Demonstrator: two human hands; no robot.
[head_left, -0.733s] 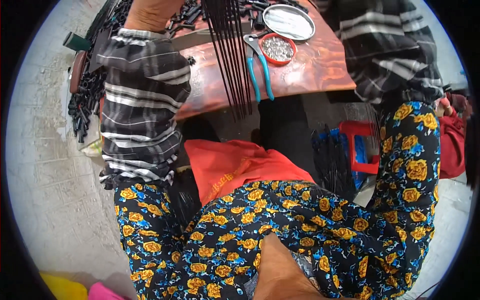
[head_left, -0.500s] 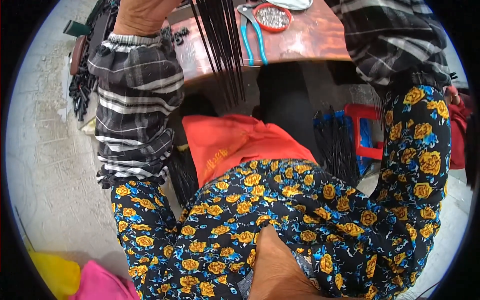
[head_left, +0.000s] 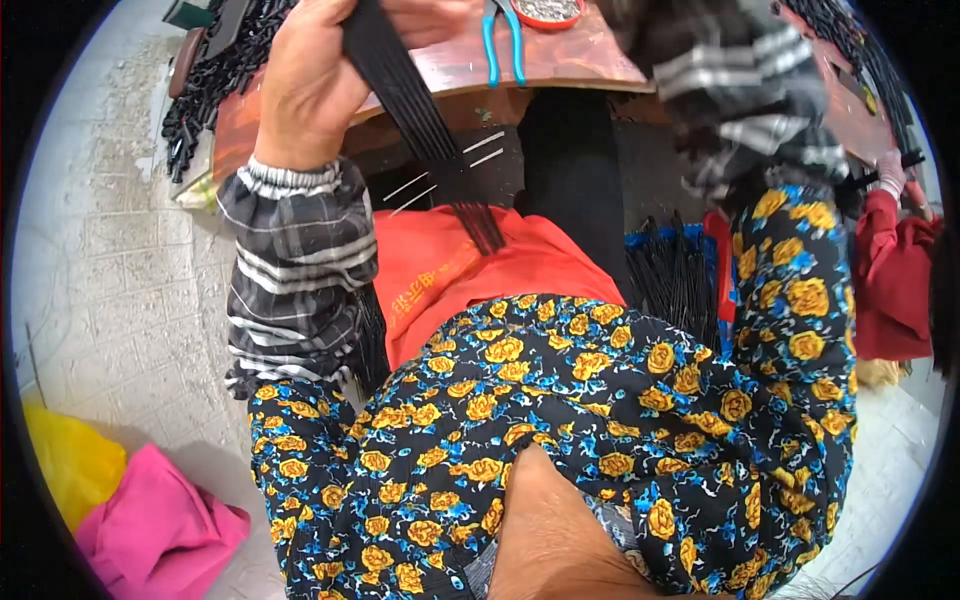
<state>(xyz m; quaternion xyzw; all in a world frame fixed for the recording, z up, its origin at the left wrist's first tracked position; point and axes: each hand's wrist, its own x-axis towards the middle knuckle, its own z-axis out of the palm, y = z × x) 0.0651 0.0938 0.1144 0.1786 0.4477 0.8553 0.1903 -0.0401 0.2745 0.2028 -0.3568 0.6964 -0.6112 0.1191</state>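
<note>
My left hand (head_left: 315, 75) is in the upper left, its wrist in a black-and-white plaid sleeve. It is closed around a bundle of thin black rods (head_left: 405, 100), with fingers showing on the bundle's far side. The rods slant down to the right, and their lower ends hang over the red cloth (head_left: 440, 275) on my lap. My right forearm, in a plaid sleeve (head_left: 735, 85), reaches up past the top edge and is smeared by motion. The right hand itself lies outside the picture.
Blue-handled pliers (head_left: 503, 45) and a red dish of small metal pieces (head_left: 548, 10) lie on the reddish table (head_left: 590, 60). Black parts (head_left: 215, 95) pile at the left. More black rods (head_left: 672, 275) stand beneath the table. A co-worker's hand (head_left: 888, 172) is at far right.
My left hand has come lower and further into view with the rods, which now sit closer together and slant more. The right forearm has swung left. The whole view has shifted slightly.
</note>
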